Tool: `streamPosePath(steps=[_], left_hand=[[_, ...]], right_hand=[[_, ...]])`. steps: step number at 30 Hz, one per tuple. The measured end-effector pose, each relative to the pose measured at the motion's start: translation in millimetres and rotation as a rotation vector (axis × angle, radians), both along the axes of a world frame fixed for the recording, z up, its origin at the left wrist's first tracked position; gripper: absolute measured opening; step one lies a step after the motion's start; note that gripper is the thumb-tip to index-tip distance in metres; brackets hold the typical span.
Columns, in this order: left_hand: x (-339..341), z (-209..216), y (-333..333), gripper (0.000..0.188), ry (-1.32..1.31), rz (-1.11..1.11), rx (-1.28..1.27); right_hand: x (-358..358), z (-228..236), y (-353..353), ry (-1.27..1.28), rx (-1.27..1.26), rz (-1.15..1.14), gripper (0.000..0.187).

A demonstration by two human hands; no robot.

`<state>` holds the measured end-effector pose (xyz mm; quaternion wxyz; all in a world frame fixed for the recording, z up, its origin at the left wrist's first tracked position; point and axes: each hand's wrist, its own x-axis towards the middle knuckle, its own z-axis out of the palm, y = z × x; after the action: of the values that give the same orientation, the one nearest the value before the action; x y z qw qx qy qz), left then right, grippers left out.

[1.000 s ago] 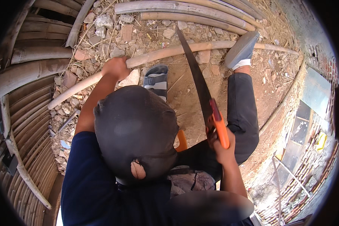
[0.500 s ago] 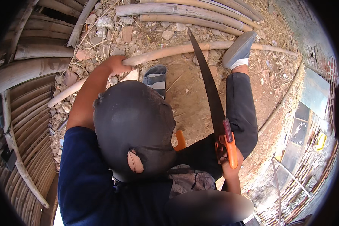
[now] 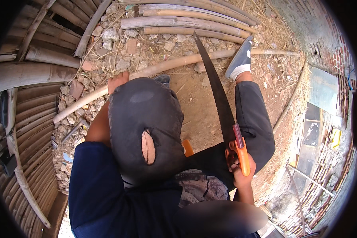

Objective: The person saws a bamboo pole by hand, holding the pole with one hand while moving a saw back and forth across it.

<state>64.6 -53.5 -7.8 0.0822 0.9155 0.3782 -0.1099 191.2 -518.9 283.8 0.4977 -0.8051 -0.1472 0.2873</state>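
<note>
A long pale bamboo pole (image 3: 166, 66) lies across the ground in front of me, running from the left up toward the far right. My left hand (image 3: 118, 81) is closed around it beyond my raised left knee, which hides part of the wrist. On the right, my right hand (image 3: 244, 170) grips the orange handle of a handsaw (image 3: 215, 87). The saw's dark toothed blade points up and away, its tip near the stacked bamboo. My right foot (image 3: 240, 59) is against the pole, whose contact point it covers. My left foot (image 3: 162, 80) is mostly hidden behind the torn-trousered knee.
Several bamboo poles (image 3: 194, 23) lie stacked at the far side. Stones and brick rubble (image 3: 107, 51) cover the ground ahead and left. A slatted bamboo wall (image 3: 31, 142) stands left, a brick wall (image 3: 325, 174) right. An orange object (image 3: 187, 147) shows partly behind my knee.
My left hand has slid left along the pole. The left knee has moved forward, covering more of the left foot. The saw stays in my right hand, nearly still.
</note>
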Motion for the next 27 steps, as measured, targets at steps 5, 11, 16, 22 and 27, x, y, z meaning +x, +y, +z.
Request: streamPosePath(steps=[5, 11, 16, 22, 27], left_hand=[[-8.9, -8.4, -13.3, 0.028, -0.147, 0.012, 0.140], [1.4, -21.3, -7.3, 0.029, -0.072, 0.041, 0.106], [20.0, 15.7, 9.0, 0.037, 0.120, 0.143, -0.195], [34.0, 22.7, 24.9, 0.055, 0.125, 0.059, -0.377], [38.5, 27.2, 13.3, 0.043, 0.125, 0.085, -0.301]], right_hand=[[2.6, -4.8, 14.2, -0.001, -0.059, 0.004, 0.018], [11.3, -11.7, 23.8, 0.111, -0.118, -0.071, 0.017], [20.7, -24.2, 21.9, 0.120, -0.139, -0.051, 0.024], [30.6, -25.4, 21.1, 0.141, -0.170, -0.032, 0.019], [39.4, -27.6, 26.3, 0.119, -0.228, 0.046, 0.016]])
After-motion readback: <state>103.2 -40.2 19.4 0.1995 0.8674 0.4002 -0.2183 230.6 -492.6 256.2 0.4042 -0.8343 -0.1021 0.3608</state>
